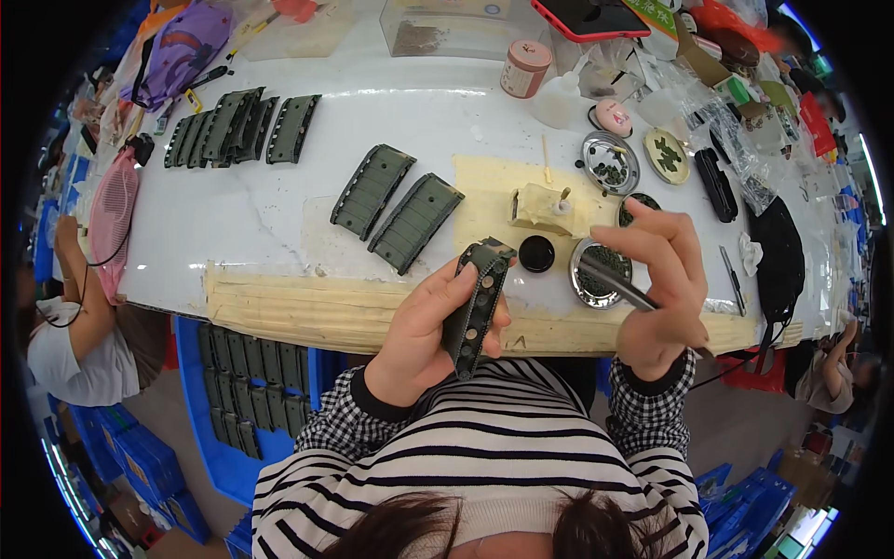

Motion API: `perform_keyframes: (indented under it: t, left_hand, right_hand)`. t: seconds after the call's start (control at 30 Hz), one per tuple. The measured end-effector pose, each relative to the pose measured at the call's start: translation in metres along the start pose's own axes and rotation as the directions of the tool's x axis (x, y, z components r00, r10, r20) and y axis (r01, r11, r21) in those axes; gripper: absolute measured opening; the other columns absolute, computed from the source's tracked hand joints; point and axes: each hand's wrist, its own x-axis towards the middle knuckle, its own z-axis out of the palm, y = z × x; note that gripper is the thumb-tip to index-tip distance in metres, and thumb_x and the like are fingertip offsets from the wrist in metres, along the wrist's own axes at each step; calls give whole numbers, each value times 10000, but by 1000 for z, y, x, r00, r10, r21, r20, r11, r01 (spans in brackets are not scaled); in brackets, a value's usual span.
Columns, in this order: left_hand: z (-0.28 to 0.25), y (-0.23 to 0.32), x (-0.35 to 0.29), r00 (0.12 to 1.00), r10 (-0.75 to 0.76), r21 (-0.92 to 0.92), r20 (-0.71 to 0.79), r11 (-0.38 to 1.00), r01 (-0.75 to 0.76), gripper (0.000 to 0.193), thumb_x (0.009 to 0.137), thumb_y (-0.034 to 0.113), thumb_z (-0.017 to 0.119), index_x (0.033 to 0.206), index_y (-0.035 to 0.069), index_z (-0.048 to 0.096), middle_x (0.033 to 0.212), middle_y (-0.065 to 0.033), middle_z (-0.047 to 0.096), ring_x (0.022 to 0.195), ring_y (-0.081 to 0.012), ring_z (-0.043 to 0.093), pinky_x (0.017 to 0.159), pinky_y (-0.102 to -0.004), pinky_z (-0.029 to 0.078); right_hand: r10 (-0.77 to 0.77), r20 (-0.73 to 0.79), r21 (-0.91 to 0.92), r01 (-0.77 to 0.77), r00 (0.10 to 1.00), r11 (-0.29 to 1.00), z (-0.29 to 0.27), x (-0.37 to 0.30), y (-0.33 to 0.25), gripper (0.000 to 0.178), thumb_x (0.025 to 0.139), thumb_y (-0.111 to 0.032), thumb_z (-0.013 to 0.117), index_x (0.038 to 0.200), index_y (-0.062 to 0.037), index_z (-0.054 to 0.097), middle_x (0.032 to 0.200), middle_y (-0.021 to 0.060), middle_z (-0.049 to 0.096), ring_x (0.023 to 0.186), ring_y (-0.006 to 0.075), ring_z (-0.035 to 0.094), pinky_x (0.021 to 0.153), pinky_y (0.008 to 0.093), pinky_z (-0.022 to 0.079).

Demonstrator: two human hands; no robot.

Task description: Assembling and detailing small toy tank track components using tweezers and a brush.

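My left hand [419,331] grips a dark green plastic part [478,303] with a row of round wheel-like discs along its side, tilted just over the table's front edge. In my right hand [666,284] is a pair of metal tweezers [616,281], its tip over a round metal dish [596,303] of small dark green pieces. A small black round cup [536,253] stands left of that dish. Behind it, a cream-coloured block [540,210] with a metal peg sits on yellow tape. Two ribbed green parts, one nearer [416,224] and one farther [372,191], lie to the left.
More green parts [233,126] stand in a row at the far left. Another metal dish [610,158], a cream lid [667,156] with small pieces, a pink jar [526,67] and a phone [591,20] are at the back right. A blue bin [193,401] below holds similar parts.
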Motion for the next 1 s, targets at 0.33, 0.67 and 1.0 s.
perform_keyframes:
  t: [0.33,0.67,1.0]
  left_hand:
    - [-2,-1,-1,1000,1,26,-1,1000,-1,396,1028,293,413,1304,13,465,821,-108,635,597,-154,641,556,-236,526]
    - [1,-1,-2,1000,2,38,-9,999,-2,386,1024,285,423,1288,7,473,813,-108,630,590,-154,633,547,-233,525]
    - [-1,0,-1,1000,-7,53,-15,999,8,376,1020,281,437,1276,11,486,813,-109,629,592,-150,631,560,-232,527]
  right_hand:
    - [-63,343,55,47,937,997,-20,10,-27,397,641,-71,812,1014,4,695,853,126,671,769,243,668,633,296,521]
    - [-119,362,70,100,925,993,-12,13,-22,403,641,-75,810,1028,-35,705,861,111,667,770,240,667,636,306,531]
    - [-116,371,53,104,921,993,-13,12,-23,401,637,-84,814,1021,-34,708,859,113,666,764,242,665,633,307,532]
